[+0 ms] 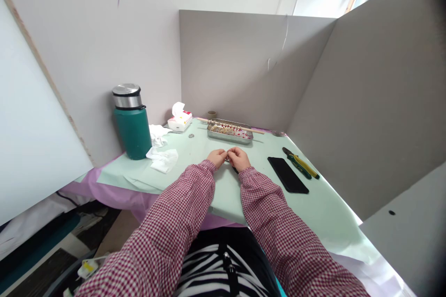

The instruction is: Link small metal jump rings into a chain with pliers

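Note:
My left hand (217, 158) and my right hand (239, 159) meet fingertip to fingertip over the middle of the table. Both are closed in a pinch around something small, mostly hidden by the fingers. A thin dark piece (235, 170) shows just under my right hand; its kind is unclear. Behind the hands stands a metal tray (230, 138) holding many tiny red, white and gold pieces that look like beads. Across its top lies a long wooden stick (258, 131) with small reddish bits along it.
On the right lie a black phone (288, 175) and pliers (301, 164) with green and yellow handles. At left stand a green bottle (131, 132), crumpled tissues (163, 160) and a tissue pack (180, 122). A small round metal piece (191, 136) lies nearby. Grey partitions (237, 65) enclose the table.

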The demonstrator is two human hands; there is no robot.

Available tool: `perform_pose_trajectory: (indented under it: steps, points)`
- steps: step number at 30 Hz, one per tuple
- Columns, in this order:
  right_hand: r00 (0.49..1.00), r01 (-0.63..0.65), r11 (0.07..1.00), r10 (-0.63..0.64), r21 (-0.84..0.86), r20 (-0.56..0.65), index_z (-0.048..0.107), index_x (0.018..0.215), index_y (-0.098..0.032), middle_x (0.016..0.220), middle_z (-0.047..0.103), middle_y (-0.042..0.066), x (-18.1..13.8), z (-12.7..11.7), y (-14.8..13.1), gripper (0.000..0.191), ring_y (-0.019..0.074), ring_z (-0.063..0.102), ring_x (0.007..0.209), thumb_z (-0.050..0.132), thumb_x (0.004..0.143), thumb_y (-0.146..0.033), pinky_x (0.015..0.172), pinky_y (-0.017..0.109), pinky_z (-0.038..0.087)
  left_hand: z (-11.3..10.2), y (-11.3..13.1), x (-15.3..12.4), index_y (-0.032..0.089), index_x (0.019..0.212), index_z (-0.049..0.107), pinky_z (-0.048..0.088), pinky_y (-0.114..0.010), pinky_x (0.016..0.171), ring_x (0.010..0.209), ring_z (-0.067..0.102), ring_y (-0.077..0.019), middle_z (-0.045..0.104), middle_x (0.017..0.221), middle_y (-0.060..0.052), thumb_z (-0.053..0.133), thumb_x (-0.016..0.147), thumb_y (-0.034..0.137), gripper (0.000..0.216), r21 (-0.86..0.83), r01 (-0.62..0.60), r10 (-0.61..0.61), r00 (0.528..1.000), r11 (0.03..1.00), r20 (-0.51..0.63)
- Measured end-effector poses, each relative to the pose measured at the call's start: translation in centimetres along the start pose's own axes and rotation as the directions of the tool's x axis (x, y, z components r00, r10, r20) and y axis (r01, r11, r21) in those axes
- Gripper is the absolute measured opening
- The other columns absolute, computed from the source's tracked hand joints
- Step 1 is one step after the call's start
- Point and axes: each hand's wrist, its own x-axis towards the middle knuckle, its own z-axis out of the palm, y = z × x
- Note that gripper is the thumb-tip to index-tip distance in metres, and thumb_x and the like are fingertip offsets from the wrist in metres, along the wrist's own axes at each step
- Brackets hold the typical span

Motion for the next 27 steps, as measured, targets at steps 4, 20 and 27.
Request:
perform_pose_trajectory:
  steps: [4,20,27]
  points:
    - [1.0,-0.009,1.0,0.008,-0.011,-0.022,0.052,0.068,-0.019,0.053,0.055,-0.003,-0.12,0.04,-0.26,0.015,0.0081,0.039,0.04,0.052,0.062,-0.031,0.036,0.019,0.03,0.04,-0.07,0.07,0.015,0.064,0.051,0.025,-0.019,0.039,0.04,0.031,-0.0069,0.035,0.043,0.006,0.044,0.073,0.045,0.032,0.007,0.001,-0.001,1.0,1.0,0.001]
    - [1.0,-0.019,1.0,0.019,-0.009,-0.016,0.052,0.068,-0.019,0.053,0.055,-0.003,-0.13,0.02,-0.31,0.014,0.0081,0.039,0.04,0.052,0.062,-0.032,0.036,0.02,0.03,0.03,-0.52,0.42,0.016,0.062,0.048,0.024,-0.019,0.039,0.04,0.031,-0.0066,0.034,0.043,0.006,0.041,0.075,0.035,0.024,0.036,-0.029,0.029,1.0,0.999,0.006]
    - [1.0,-0.021,1.0,0.021,-0.003,-0.008,0.053,0.068,-0.019,0.053,0.055,-0.003,-0.08,0.0,-0.24,0.013,0.0078,0.039,0.04,0.052,0.062,-0.03,0.037,0.02,0.03,0.07,-0.67,0.53,0.016,0.061,0.047,0.024,-0.019,0.039,0.039,0.032,-0.0064,0.036,0.043,0.006,0.04,0.075,0.03,0.021,0.044,-0.037,0.036,0.999,0.998,0.009]
